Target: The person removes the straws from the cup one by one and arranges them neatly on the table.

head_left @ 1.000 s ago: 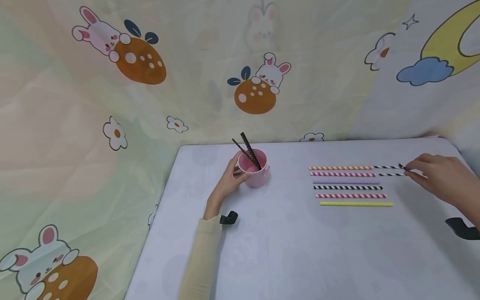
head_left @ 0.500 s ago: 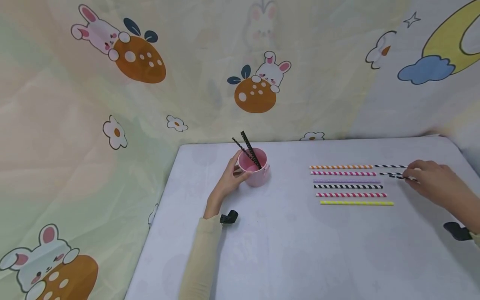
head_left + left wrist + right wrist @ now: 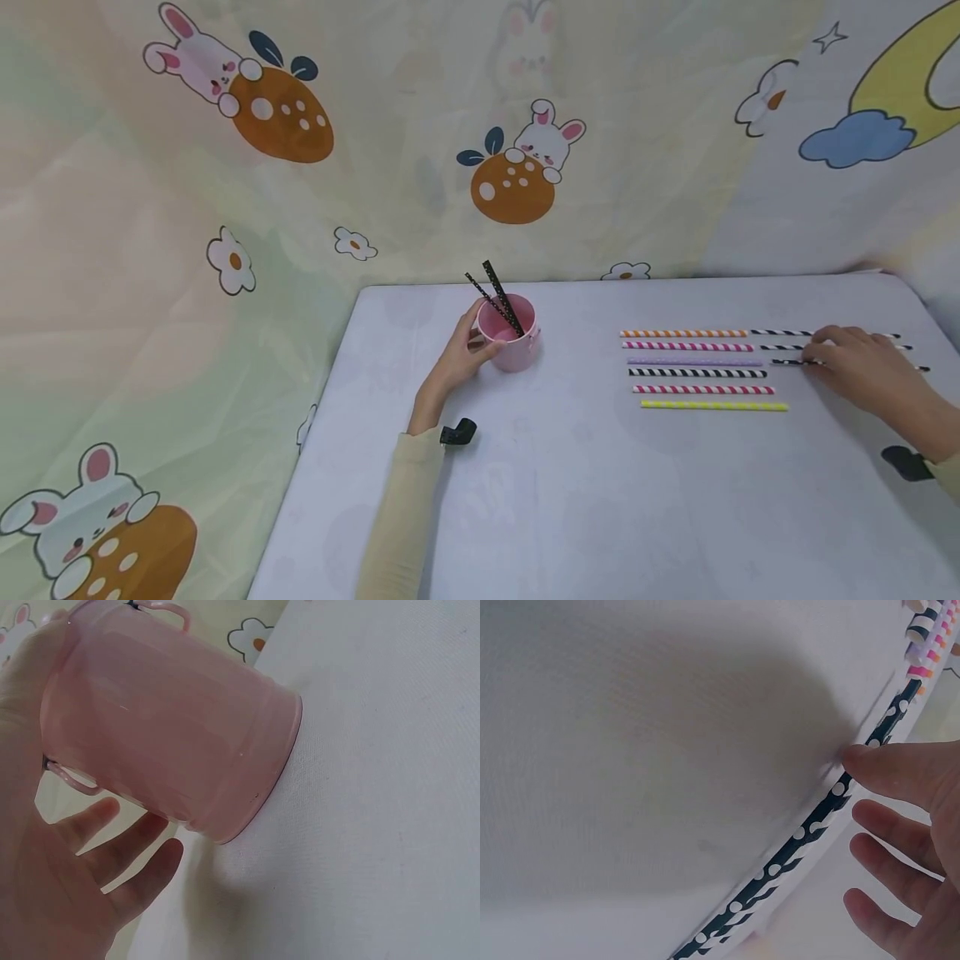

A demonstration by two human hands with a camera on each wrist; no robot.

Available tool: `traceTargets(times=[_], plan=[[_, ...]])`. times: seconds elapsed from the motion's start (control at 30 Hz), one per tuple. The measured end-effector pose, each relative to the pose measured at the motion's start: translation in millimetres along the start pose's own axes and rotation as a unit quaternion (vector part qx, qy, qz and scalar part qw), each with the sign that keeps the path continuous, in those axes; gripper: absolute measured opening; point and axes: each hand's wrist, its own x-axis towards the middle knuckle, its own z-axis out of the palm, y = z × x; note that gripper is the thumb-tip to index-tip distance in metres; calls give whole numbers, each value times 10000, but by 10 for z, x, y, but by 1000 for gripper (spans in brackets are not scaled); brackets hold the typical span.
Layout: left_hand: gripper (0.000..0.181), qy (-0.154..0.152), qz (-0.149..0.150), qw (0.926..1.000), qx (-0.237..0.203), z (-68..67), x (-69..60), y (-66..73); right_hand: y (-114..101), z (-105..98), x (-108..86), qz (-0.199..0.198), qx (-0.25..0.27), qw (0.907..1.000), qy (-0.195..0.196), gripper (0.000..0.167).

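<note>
In the head view my left hand (image 3: 459, 358) holds a small pink bucket (image 3: 516, 356) by its near-left side, thumb and fingers about the rim. Two black straws with pale dots (image 3: 498, 298) lean inside it. Its handles show in the left wrist view, where several fingers are spread below the bucket (image 3: 172, 720). On the right, my right hand (image 3: 862, 365) pinches a black straw with white dots (image 3: 802, 831) between thumb and a partly hidden finger, low over the table. That straw lies nearly parallel to two black-and-white straws (image 3: 780, 332) just behind it.
Left of the right hand lies a column of parallel straws: orange-striped (image 3: 682, 333), pink-striped (image 3: 686, 346), purple (image 3: 693, 362), black-striped (image 3: 697, 373), red-striped (image 3: 703, 389) and yellow (image 3: 714, 405). A rabbit-print cloth (image 3: 405, 183) hangs behind the white-covered table (image 3: 585, 500).
My right hand has brought the dotted straw toward me, from beside the back rows to a third row in line with the purple straw. The left hand and bucket have stayed put.
</note>
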Motion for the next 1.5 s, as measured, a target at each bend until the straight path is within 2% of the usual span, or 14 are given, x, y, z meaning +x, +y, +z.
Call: traceTargets(times=[0.2, 0.53, 0.6, 0.77, 0.83, 1.1, 1.3, 1.4, 1.5], plan=[[83, 10, 45, 10000, -11, -3, 0, 2, -2, 4, 12, 81, 36, 9999, -136, 20], [85, -133, -134, 9998, 16, -19, 19, 18, -5, -8, 22, 227, 43, 9994, -269, 20], [84, -171, -98, 9998, 21, -37, -9, 124, -6, -13, 25, 234, 40, 9994, -251, 20], [83, -25, -50, 9999, 95, -31, -13, 106, -43, -74, 40, 261, 41, 9994, -209, 23], [84, 40, -59, 9999, 113, -16, 14, -7, -79, -112, 47, 258, 45, 9995, -155, 27], [82, 53, 10, 10000, 61, -15, 11, -19, -304, -350, 103, -81, 81, 9995, 288, 56], [83, -30, -95, 9999, 23, -18, 23, -16, -532, -509, 173, -250, 255, 9991, 223, 80], [85, -127, -200, 9997, -20, -22, 17, 30, -642, -553, 241, -412, 418, 9982, 145, 89], [86, -237, -233, 9994, -51, -39, -27, 181, -775, -581, 332, -521, 545, 9971, 75, 92]])
